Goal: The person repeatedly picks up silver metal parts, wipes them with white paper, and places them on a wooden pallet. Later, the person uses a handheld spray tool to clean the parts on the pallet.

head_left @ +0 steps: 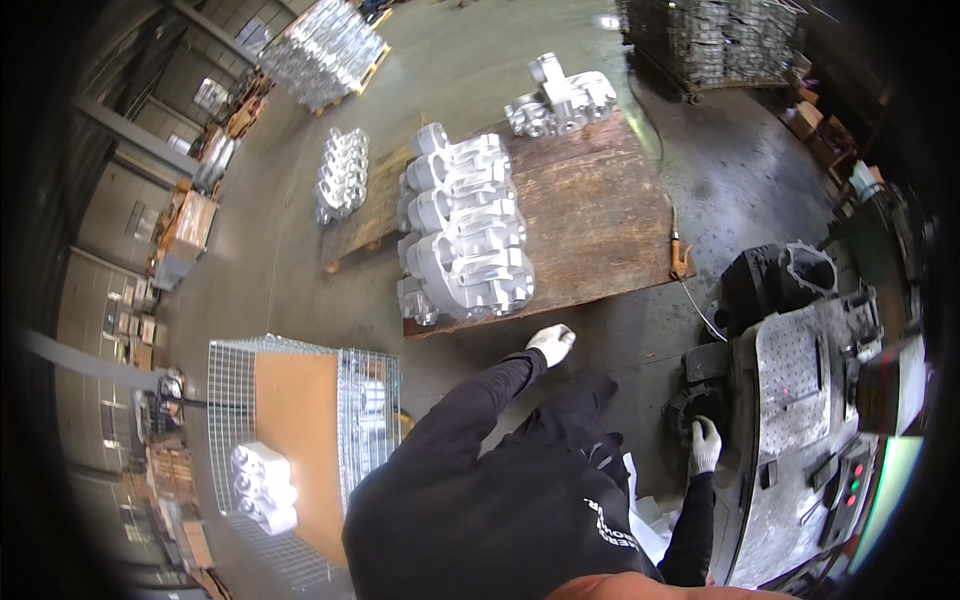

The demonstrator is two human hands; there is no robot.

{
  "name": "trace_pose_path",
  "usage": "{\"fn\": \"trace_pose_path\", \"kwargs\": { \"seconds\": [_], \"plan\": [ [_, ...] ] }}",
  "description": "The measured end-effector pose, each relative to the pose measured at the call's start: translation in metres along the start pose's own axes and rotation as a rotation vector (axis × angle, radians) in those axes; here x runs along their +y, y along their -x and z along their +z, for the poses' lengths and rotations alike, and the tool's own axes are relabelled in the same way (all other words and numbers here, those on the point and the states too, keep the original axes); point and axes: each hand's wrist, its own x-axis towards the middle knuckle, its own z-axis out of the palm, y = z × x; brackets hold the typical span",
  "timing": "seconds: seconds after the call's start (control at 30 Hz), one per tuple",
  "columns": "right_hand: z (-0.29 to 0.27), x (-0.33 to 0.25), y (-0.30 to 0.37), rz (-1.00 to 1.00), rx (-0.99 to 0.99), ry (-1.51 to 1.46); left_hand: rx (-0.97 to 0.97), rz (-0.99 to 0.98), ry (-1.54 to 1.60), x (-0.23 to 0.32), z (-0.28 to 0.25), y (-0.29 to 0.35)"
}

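My left hand point(552, 344), in a white glove, hangs just off the near edge of the wooden tabletop point(590, 215). Its fingers are curled together, and I see nothing in them. Closest to it are rows of silvery cast metal housings point(470, 235) stacked on the wood. Down at my right side, my right hand point(706, 446), also gloved in white, has its fingers stretched toward a dark ring-shaped part point(697, 405) beside the machine. Whether the fingertips touch that part I cannot tell. More castings point(562, 100) lie at the table's far end.
A grey machine bench point(795, 385) with lit buttons stands at my right. An orange-handled air gun point(680, 258) and its hose hang at the table's right corner. To my left, a wire cage point(230, 400) holds cardboard and white castings point(264, 488). Loaded pallets point(325, 52) stand farther off.
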Motion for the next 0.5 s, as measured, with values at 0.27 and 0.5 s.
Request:
{"fn": "trace_pose_path", "kwargs": {
  "seconds": [0.27, 0.5],
  "plan": [
    [0.128, -0.096, -0.189, -0.201, -0.317, -0.085, 0.798, 0.078, -0.319, -0.052, -0.198, -0.085],
    [0.328, -0.209, -0.372, -0.192, -0.512, 0.032, 0.820, -0.073, -0.588, -0.131, -0.393, -0.244]
  ]
}}
